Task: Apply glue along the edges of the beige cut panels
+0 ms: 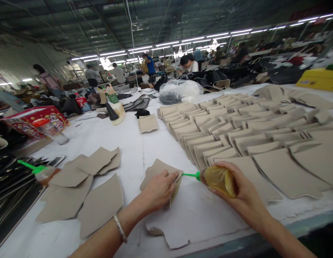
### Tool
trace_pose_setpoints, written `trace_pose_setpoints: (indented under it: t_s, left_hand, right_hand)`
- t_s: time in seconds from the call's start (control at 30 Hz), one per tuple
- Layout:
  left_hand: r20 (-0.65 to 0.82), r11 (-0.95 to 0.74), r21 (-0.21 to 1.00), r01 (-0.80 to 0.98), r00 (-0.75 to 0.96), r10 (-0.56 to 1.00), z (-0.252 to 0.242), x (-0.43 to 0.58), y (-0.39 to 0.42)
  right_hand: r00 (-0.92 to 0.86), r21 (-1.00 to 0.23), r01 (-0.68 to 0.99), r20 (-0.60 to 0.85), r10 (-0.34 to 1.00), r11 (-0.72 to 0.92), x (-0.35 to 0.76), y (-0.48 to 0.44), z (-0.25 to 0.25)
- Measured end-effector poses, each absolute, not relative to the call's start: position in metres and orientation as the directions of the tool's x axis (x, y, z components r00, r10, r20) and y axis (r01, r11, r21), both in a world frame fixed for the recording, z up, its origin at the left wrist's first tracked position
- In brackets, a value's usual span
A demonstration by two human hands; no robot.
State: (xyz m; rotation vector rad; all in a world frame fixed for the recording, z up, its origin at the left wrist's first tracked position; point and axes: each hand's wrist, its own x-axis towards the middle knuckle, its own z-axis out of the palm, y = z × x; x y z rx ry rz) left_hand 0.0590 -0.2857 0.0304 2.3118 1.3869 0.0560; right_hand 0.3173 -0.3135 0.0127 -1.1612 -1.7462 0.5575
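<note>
My right hand (243, 188) is wrapped around a clear squeeze bottle (217, 181) of amber liquid. The bottle lies on its side in the air, its thin green nozzle pointing left. The nozzle tip meets the right edge of a beige leather-like piece (158, 172). Fingers of my left hand (162, 188) are closed on that piece near its right corner, and a yellowish underside shows below them. Under it lies a pale sheet (198, 215) with a ragged lower edge.
Rows of overlapping beige pieces (204, 143) cover the right side of the white table (129, 139). More beige pieces (102, 204) lie at left, beside a second green-nozzled bottle (45, 175) and a phone (57, 161). A clear cup (55, 134) and plastic bag (182, 89) stand farther back. People work beyond.
</note>
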Motion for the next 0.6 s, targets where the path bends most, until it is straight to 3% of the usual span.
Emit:
trace_pose_setpoints:
  t_s: [0.23,0.6]
  left_hand:
    - [-0.177,-0.392,0.405,0.826,0.491,0.853,0.029,0.059,-0.285]
    - [-0.187,-0.382,0.414,0.826,0.488,0.853,0.027,0.059,-0.285]
  right_hand:
    - [-0.138,-0.778,0.452,0.424,0.895,0.438,0.317,-0.323,0.013]
    - [-0.034,-0.82,0.429,0.405,0.914,0.379,0.313,-0.312,0.011]
